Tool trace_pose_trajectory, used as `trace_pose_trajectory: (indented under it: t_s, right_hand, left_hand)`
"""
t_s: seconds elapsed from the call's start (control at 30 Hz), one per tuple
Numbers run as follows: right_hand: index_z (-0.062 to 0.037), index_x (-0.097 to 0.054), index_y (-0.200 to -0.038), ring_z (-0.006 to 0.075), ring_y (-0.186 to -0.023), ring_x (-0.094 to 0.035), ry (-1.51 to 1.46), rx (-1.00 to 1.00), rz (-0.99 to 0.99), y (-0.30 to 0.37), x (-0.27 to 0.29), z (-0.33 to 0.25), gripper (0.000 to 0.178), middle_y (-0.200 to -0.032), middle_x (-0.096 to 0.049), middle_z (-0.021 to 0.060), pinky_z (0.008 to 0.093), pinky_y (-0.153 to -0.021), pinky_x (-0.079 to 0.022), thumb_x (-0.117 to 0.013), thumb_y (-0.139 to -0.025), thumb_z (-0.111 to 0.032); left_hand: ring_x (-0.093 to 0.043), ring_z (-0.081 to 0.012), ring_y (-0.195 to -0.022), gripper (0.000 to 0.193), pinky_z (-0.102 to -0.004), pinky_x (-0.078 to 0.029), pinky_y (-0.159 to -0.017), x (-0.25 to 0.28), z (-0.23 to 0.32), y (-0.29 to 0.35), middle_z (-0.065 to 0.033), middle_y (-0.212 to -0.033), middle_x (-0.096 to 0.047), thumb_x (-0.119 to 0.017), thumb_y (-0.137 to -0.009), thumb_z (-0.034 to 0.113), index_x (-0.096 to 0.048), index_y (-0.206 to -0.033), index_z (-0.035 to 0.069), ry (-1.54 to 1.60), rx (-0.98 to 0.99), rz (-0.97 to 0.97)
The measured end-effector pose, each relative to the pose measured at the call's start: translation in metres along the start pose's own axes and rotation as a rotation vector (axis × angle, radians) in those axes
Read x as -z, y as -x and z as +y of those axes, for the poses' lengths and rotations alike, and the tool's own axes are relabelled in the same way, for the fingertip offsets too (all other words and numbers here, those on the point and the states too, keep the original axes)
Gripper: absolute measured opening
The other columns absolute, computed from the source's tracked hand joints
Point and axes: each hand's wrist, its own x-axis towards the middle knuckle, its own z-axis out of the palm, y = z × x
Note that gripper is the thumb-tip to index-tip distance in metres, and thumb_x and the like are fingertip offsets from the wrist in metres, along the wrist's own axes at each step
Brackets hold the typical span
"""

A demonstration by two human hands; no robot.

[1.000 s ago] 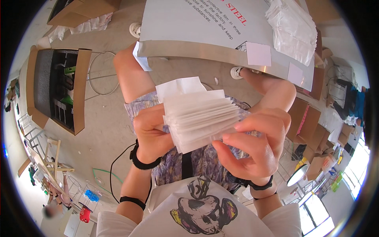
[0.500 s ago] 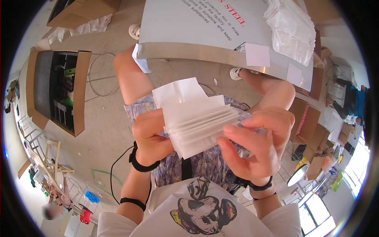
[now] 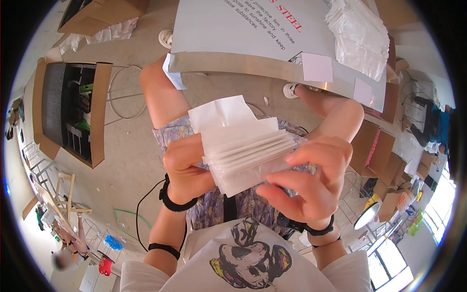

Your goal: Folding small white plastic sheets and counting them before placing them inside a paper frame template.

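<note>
In front of my lap, my left hand (image 3: pixel 185 165) grips the left end of a stack of thin white plastic sleeves (image 3: pixel 243 141). Their edges are fanned into several layers, and one sleeve sticks out at the far side. The left fingers beneath the stack are mostly hidden. At the stack's right edge is my right hand (image 3: pixel 311 182), fingers curved and apart, with nothing pinched between them. Its fingertips lie against or very close to the lowest layers; actual contact is hard to tell.
Ahead stands a metal-topped table (image 3: pixel 233 36) bearing a pile of clear plastic bags (image 3: pixel 360 41) and white paper squares (image 3: pixel 317 67). An open cardboard box (image 3: pixel 102 117) with black foam sits on the floor to the left. More cardboard boxes (image 3: pixel 372 146) stand on the right.
My right hand has shifted slightly left and nearer to me, its thumb and fingers lower along the stack's edge. The left hand and the stack have barely moved.
</note>
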Motion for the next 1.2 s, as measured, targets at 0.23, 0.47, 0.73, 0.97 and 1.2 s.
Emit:
trace_pose_trajectory:
  t_s: [0.23, 0.47, 0.73, 0.97, 1.2]
  right_hand:
    - [-0.0133, -0.068, -0.082, 0.0242, -0.084, -0.049, 0.034, -0.041, 0.046, -0.008, -0.003, -0.003, 0.032, -0.095, -0.055, 0.0029, 0.0329, -0.069, -0.041, -0.081, -0.054, -0.007]
    - [-0.0126, -0.064, -0.076, 0.0246, -0.084, -0.049, -0.011, -0.068, 0.03, -0.005, -0.006, -0.002, 0.03, -0.095, -0.055, 0.0035, 0.0336, -0.071, -0.039, -0.082, -0.052, -0.009]
    - [-0.0134, -0.064, -0.076, 0.0243, -0.082, -0.048, -0.018, -0.051, 0.071, -0.001, -0.004, 0.001, 0.03, -0.095, -0.055, 0.0033, 0.0329, -0.069, -0.04, -0.082, -0.052, -0.01]
    - [-0.0143, -0.067, -0.081, 0.0238, -0.083, -0.047, 0.03, -0.061, 0.091, -0.006, -0.003, -0.002, 0.034, -0.095, -0.055, 0.003, 0.0323, -0.069, -0.04, -0.081, -0.051, -0.007]
    - [-0.0136, -0.065, -0.077, 0.0248, -0.084, -0.047, 0.008, -0.052, 0.074, -0.004, -0.004, 0.0, 0.032, -0.097, -0.055, 0.0039, 0.0318, -0.068, -0.04, -0.082, -0.051, -0.008]
  left_hand:
    - [-0.065, -0.0206, -0.064, 0.022, -0.0259, -0.048, -0.06, -0.001, 0.0, 0.002, -0.0132, -0.077, -0.068, -0.074, -0.063, -0.002, -0.069, -0.085, -0.005, -0.027, 0.001, 0.003]
    - [-0.065, -0.0198, -0.065, 0.023, -0.0259, -0.048, -0.06, -0.001, -0.001, 0.0, -0.0129, -0.077, -0.068, -0.075, -0.063, -0.001, -0.069, -0.085, -0.004, -0.012, -0.031, 0.004]
    - [-0.066, -0.0205, -0.066, 0.023, -0.0263, -0.049, -0.061, 0.0, 0.002, -0.001, -0.0131, -0.078, -0.069, -0.075, -0.063, 0.0, -0.069, -0.085, -0.004, -0.023, -0.021, 0.016]
    - [-0.066, -0.0222, -0.066, 0.025, -0.0269, -0.05, -0.061, 0.001, 0.008, -0.002, -0.014, -0.079, -0.068, -0.073, -0.06, -0.001, -0.069, -0.084, -0.004, -0.106, -0.019, 0.0]
    - [-0.064, -0.0221, -0.064, 0.025, -0.0273, -0.049, -0.058, 0.001, 0.003, 0.0, -0.0141, -0.077, -0.067, -0.072, -0.059, -0.002, -0.069, -0.084, -0.005, -0.077, -0.015, -0.02]
